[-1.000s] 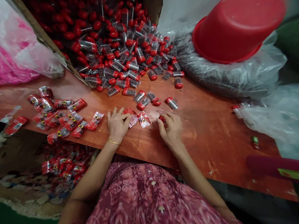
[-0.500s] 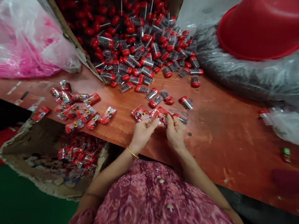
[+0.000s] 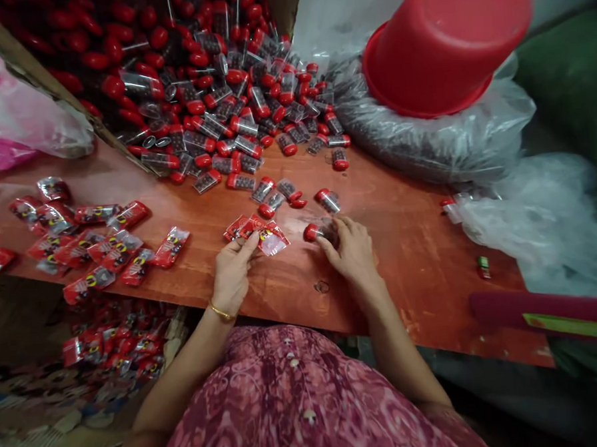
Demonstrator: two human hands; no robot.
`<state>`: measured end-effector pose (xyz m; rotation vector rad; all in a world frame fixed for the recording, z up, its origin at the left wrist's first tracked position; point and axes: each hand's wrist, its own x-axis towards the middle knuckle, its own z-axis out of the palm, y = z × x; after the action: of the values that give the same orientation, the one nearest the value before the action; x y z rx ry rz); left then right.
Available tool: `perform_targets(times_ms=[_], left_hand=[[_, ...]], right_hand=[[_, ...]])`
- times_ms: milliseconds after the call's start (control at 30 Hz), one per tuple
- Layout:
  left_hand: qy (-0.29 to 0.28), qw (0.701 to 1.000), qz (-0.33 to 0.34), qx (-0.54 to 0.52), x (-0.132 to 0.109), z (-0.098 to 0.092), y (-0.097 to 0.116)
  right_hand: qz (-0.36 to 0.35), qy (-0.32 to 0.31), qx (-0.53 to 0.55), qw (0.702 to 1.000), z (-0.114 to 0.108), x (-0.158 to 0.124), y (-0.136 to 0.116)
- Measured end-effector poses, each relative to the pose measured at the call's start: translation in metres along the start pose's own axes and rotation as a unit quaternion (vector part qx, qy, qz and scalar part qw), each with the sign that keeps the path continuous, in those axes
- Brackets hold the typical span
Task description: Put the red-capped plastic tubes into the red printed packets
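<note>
My left hand pinches a red printed packet with a clear window, and more red packets lie under and beside it. To the right, my right hand has its thumb and fingers around a clear tube with a red cap on the table, the cap pointing left. Just above it lies another red-capped tube. A large heap of such tubes spills from a cardboard box. Filled red packets are piled at the left of the table.
The wooden table has a red bucket upside down on a filled plastic bag at the back right. Clear plastic and a maroon roll lie right. A carton of packets stands below the left edge.
The view has shifted right. My hands, close together before, are now apart; my right hand has left the packets and taken hold of a tube. My left hand keeps a packet.
</note>
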<state>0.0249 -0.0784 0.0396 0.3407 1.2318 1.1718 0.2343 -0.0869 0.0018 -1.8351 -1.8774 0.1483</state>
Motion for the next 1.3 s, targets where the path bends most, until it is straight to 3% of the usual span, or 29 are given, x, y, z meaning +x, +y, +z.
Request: perform_targets(times_ms=[100, 200, 333, 433, 533, 700, 800, 900, 1167, 1300], left_hand=[[-0.013, 1.0, -0.014, 0.007, 0.001, 0.002, -0.004], [-0.022, 0.999, -0.036, 0.008, 0.0, 0.004, -0.006], [-0.021, 0.999, -0.05, -0.006, -0.002, 0.0, -0.004], [-0.026, 0.998, -0.051, -0.011, -0.005, -0.001, -0.003], [-0.039, 0.998, -0.053, -0.008, -0.008, 0.001, -0.005], [-0.074, 0.996, -0.059, -0.002, -0.013, 0.003, -0.008], [-0.088, 0.994, -0.063, -0.006, -0.014, 0.001, -0.008], [-0.096, 0.993, -0.067, -0.024, -0.013, -0.001, -0.006], [-0.09, 0.994, -0.054, -0.002, -0.015, 0.002, -0.006], [-0.093, 0.995, -0.033, 0.0, -0.017, 0.002, -0.006]], right_hand=[[-0.021, -0.051, -0.066, 0.996, 0.005, -0.003, 0.019], [-0.04, -0.058, -0.061, 0.996, 0.011, -0.008, 0.018], [-0.041, -0.065, 0.103, 0.992, 0.004, -0.02, 0.003], [0.013, -0.092, 0.296, 0.951, -0.01, -0.032, -0.015], [0.072, -0.128, 0.405, 0.903, -0.02, -0.039, -0.035], [0.166, -0.162, 0.478, 0.847, -0.021, -0.032, -0.055], [0.223, -0.195, 0.515, 0.805, -0.017, -0.028, -0.057], [0.243, -0.23, 0.528, 0.781, -0.015, -0.029, -0.057], [0.219, -0.172, 0.539, 0.795, -0.02, -0.034, -0.059], [0.218, -0.176, 0.525, 0.804, -0.023, -0.033, -0.061]])
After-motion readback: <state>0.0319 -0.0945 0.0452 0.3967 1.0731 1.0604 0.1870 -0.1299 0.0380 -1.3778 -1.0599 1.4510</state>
